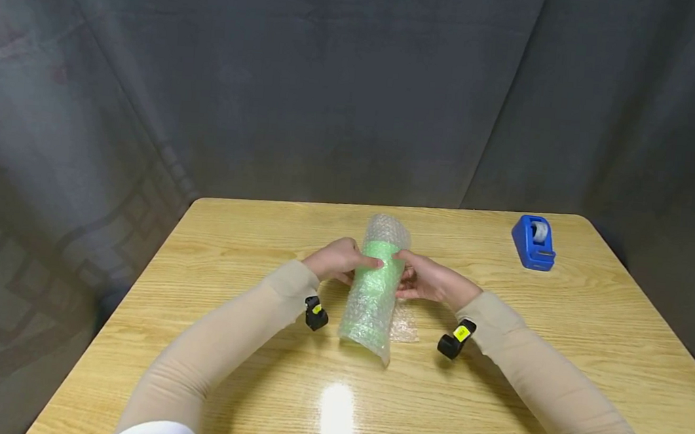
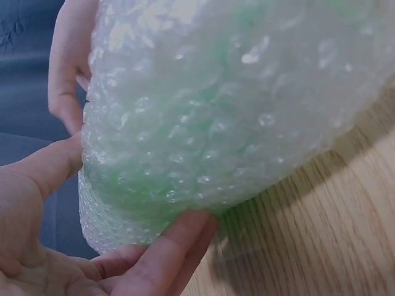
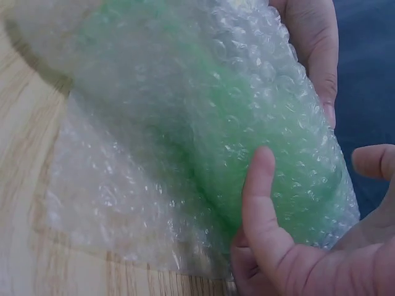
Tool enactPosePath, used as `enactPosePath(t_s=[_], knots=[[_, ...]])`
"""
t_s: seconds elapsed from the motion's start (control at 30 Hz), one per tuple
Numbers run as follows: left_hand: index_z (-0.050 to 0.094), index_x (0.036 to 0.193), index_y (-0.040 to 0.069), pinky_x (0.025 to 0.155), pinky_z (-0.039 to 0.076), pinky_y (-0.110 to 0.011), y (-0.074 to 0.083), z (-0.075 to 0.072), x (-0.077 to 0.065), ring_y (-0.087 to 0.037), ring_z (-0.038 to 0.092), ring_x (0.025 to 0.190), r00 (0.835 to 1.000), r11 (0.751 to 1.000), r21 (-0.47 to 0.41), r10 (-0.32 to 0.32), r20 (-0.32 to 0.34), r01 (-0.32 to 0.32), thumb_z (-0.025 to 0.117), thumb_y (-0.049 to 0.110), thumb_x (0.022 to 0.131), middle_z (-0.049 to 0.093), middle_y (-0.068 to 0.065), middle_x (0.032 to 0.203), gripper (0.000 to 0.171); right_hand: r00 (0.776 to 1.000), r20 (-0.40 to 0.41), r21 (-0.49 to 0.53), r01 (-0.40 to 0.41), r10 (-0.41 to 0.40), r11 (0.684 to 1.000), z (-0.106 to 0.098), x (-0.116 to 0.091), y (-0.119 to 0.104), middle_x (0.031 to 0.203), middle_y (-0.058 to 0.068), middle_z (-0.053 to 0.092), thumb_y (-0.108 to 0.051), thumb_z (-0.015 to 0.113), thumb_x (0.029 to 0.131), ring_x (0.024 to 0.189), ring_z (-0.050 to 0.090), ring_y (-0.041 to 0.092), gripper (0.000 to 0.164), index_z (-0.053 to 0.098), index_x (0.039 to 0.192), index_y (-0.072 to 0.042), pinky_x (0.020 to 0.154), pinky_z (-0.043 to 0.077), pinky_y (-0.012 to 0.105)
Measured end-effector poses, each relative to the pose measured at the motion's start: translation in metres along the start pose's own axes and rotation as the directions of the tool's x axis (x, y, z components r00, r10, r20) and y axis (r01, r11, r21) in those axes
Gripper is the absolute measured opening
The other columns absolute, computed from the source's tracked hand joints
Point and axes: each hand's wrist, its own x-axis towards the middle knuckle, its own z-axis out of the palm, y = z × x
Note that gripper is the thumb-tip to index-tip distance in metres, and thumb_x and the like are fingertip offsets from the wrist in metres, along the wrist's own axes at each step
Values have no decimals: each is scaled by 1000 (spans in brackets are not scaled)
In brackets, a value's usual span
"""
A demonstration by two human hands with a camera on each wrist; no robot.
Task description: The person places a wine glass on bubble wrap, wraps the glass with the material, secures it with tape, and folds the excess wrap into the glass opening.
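Note:
A green, roughly cylindrical object [image 1: 380, 274] lies wrapped in clear bubble wrap [image 1: 388, 228], its long side pointing away from me. My left hand [image 1: 339, 261] grips the bundle from the left, thumb across the top; the left wrist view shows its fingers [image 2: 179, 246] bent along the lower side. From the right, my right hand [image 1: 434, 278] holds the bundle with its thumb near the top and fingers at the side. One finger [image 3: 262, 203] lies against the wrap in the right wrist view. A loose flap of bubble wrap [image 3: 117, 203] spreads on the table to the right.
A blue tape dispenser [image 1: 533, 243] with a roll of tape stands at the back right of the wooden table [image 1: 195, 287]. Dark grey curtains [image 1: 356, 109] hang behind the table and along its sides.

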Motion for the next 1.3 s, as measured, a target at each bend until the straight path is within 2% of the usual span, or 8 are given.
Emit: enactPosePath(t_s=[0.13,0.23,0.4,0.67,0.8,0.9,1.1,1.3], knots=[[44,126,-7,84,58,-41,-1,0,0,-29,61,103,1000,1000,1,9,9,-9,72,31,87,53,-16,115,61,1000,-14,33,-10,10,999,0,1,0,105,15,40,-43,45,99,82,57,20,59,28,138,-2,78,59,29],[44,125,-7,84,57,-41,-1,0,0,-29,61,103,1000,1000,-2,9,14,-9,72,31,87,53,-16,115,61,1000,-26,15,-16,16,1000,2,2,0,108,16,40,-44,49,98,81,60,20,66,24,142,-2,78,59,29],[45,123,-5,85,57,-41,0,0,0,-28,61,102,1000,1000,1,1,11,-1,72,31,87,53,-15,114,57,999,-28,-34,-26,25,999,4,3,1,101,14,45,-42,52,98,74,63,18,59,34,131,3,75,59,26],[45,123,-5,86,57,-42,0,1,1,-28,61,103,1000,1000,13,7,15,-7,72,32,88,53,-15,115,58,999,-23,-45,-26,25,999,2,4,3,102,16,45,-39,52,98,73,63,19,63,27,136,5,73,59,25],[48,117,-4,85,57,-40,-3,-3,2,-25,63,98,998,999,18,27,59,-29,69,35,90,56,-13,110,51,1000,-7,-45,-15,15,999,3,4,2,103,16,47,-38,51,99,75,63,19,62,28,137,6,75,59,25],[57,111,-7,83,58,-38,-8,-10,5,-23,67,92,993,999,-14,38,115,-37,63,38,94,64,-15,103,48,1000,9,-53,-1,1,999,4,2,1,104,16,50,-37,49,100,76,64,18,61,30,137,7,76,59,26],[64,112,-8,86,57,-35,-17,-19,11,-21,70,91,984,988,-148,-4,180,31,59,32,97,70,-16,102,43,1000,10,-56,12,-11,998,5,1,1,103,16,49,-36,48,101,74,63,17,60,27,138,7,75,59,25],[64,114,-6,87,57,-33,-20,-17,10,-18,67,90,981,995,-94,-9,193,28,64,30,94,69,-13,105,41,1000,-1,-53,13,-13,998,6,2,1,103,15,49,-35,48,101,77,62,18,60,27,138,7,77,59,27]])
